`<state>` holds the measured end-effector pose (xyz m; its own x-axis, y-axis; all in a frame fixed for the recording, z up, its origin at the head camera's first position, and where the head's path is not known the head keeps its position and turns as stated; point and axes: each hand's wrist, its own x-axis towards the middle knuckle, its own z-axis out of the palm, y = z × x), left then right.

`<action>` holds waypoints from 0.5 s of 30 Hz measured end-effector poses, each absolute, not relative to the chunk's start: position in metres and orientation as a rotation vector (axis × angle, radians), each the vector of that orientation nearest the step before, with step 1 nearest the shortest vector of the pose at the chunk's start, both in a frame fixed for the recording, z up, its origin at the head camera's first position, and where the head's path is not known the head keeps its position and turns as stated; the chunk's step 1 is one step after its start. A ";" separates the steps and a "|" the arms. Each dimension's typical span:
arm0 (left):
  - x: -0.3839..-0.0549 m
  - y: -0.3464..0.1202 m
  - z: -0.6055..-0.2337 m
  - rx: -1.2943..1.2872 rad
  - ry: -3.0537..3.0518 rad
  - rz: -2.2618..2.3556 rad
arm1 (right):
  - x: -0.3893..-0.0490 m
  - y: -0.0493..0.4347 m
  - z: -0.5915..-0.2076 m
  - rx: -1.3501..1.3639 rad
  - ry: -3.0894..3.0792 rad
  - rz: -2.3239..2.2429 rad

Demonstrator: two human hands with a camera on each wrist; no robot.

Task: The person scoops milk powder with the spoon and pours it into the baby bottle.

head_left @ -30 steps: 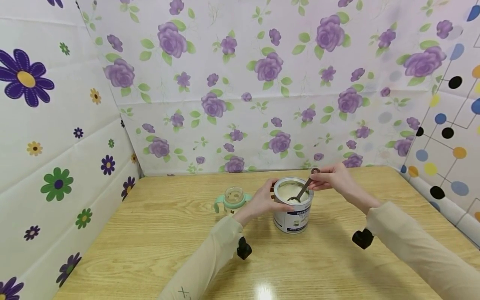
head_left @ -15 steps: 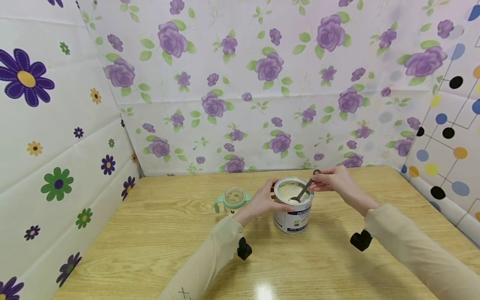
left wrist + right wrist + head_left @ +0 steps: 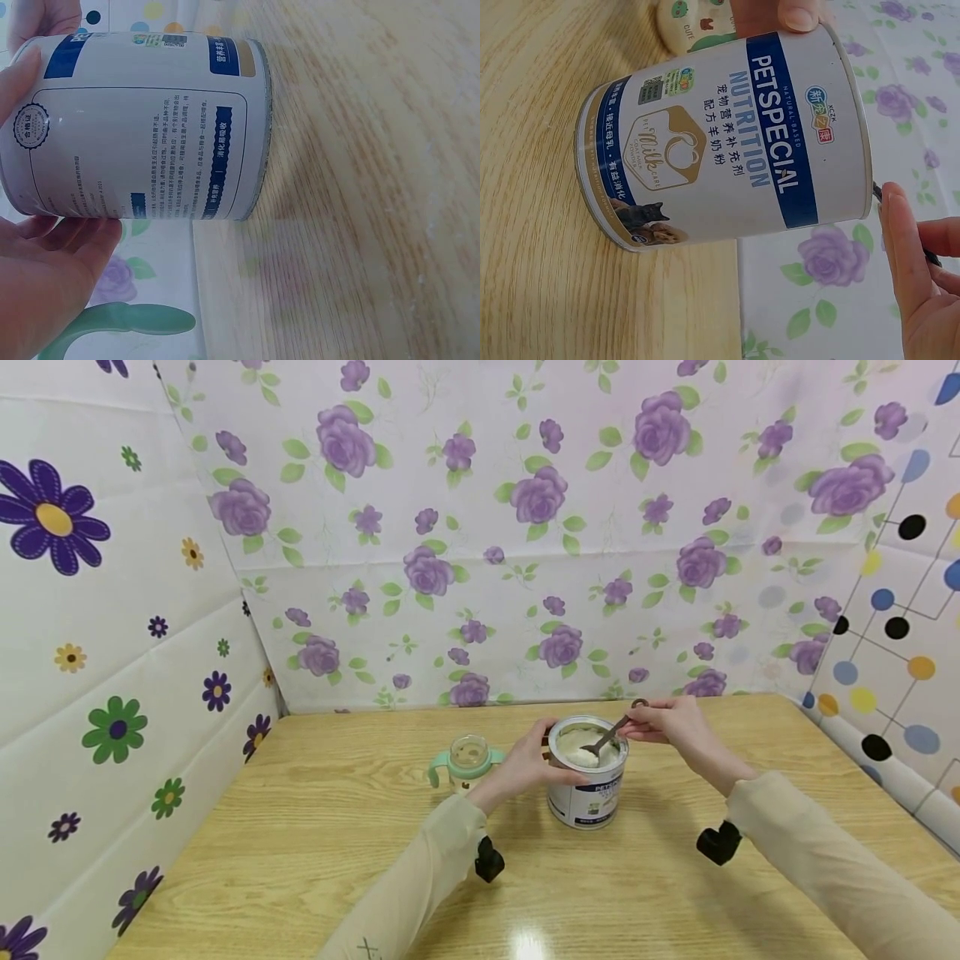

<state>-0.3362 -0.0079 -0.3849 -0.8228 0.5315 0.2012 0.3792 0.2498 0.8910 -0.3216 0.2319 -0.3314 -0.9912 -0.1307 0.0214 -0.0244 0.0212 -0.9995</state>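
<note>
While upright, can with pale powder, spoon partly inside.

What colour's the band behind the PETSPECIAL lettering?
Dark blue; the band on the can shows best in the right wrist view.

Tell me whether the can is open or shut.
Open: in the head view no lid covers the can, pale powder shows inside its rim, and the spoon slants into its mouth.
</note>
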 end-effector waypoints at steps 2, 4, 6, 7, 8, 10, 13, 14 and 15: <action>-0.336 -0.008 -0.385 0.868 2.367 1.625 | -0.322 0.232 -0.332 -0.163 2.162 -2.180; -0.335 -0.008 -0.385 0.865 2.364 1.627 | -0.322 0.232 -0.333 -0.168 2.142 -2.223; -0.335 -0.008 -0.385 0.861 2.365 1.626 | -0.322 0.232 -0.333 -0.178 2.123 -2.265; -0.335 -0.008 -0.385 0.860 2.364 1.627 | -0.322 0.231 -0.333 -0.184 2.109 -2.288; -0.335 -0.008 -0.385 0.860 2.365 1.626 | -0.322 0.231 -0.333 -0.191 2.095 -2.312; -0.335 -0.008 -0.385 0.861 2.367 1.624 | -0.322 0.231 -0.333 -0.195 2.065 -2.356; -0.335 -0.008 -0.385 0.862 2.368 1.622 | -0.322 0.232 -0.334 -0.199 2.026 -2.407; -0.335 -0.008 -0.385 0.862 2.370 1.618 | -0.322 0.232 -0.334 -0.204 2.023 -2.414; -0.336 -0.008 -0.385 0.863 2.370 1.617 | -0.322 0.233 -0.334 -0.208 2.023 -2.416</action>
<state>-0.3356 -0.0083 -0.3850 -0.8245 0.5313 0.1947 0.3749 0.2553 0.8912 -0.3221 0.2327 -0.3340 -0.9912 -0.0714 0.1114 -0.0971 -0.1792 -0.9790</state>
